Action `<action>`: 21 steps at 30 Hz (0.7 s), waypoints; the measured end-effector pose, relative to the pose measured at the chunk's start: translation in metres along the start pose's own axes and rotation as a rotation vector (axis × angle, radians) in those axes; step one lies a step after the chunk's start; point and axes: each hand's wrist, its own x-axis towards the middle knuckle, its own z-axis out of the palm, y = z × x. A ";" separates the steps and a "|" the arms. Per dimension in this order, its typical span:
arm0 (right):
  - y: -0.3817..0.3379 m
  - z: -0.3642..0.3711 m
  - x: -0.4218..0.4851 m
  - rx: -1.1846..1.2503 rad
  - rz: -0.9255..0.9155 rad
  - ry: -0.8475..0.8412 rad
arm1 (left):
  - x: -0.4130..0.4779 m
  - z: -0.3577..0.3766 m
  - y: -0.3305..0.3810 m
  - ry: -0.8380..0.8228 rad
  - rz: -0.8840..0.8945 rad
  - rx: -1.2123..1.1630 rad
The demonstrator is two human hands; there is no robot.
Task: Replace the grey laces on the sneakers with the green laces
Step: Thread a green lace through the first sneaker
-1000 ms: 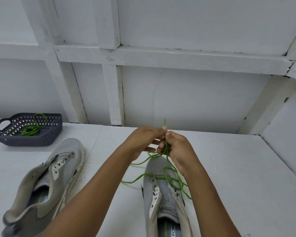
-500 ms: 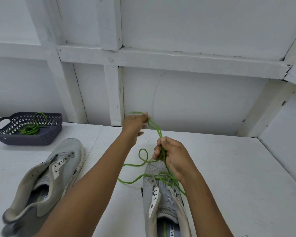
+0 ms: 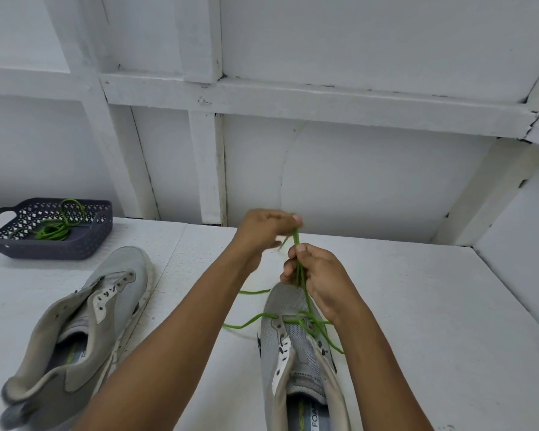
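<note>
Your right hand (image 3: 319, 276) is fisted around the doubled-up green lace (image 3: 302, 284), and your left hand (image 3: 263, 227) pinches the lace's tips just above it. Both hands are over the toe of the right-hand sneaker (image 3: 296, 356).

Progress, as I read it: this sneaker has lost its grey lace, and the green one only crosses the bottom eyelets, so most rows are left. The other sneaker (image 3: 84, 325), off to its left, sits totally unlaced. Its green lace (image 3: 55, 230) waits in the dark basket (image 3: 59, 248) further left and back.

Both forearms are stretched forward, wrists raised, left hand slightly higher.
</note>
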 end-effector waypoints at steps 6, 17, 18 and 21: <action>0.007 0.005 -0.003 0.040 0.036 -0.023 | 0.037 -0.010 0.019 0.239 -0.091 -0.113; 0.001 0.000 0.009 0.079 0.027 0.015 | -0.007 -0.007 -0.021 -0.186 -0.024 0.159; 0.002 0.000 0.009 0.082 0.028 0.012 | -0.007 -0.006 -0.020 -0.136 0.002 0.148; 0.001 0.000 0.008 0.093 0.018 0.004 | -0.005 -0.001 -0.013 -0.072 0.054 0.122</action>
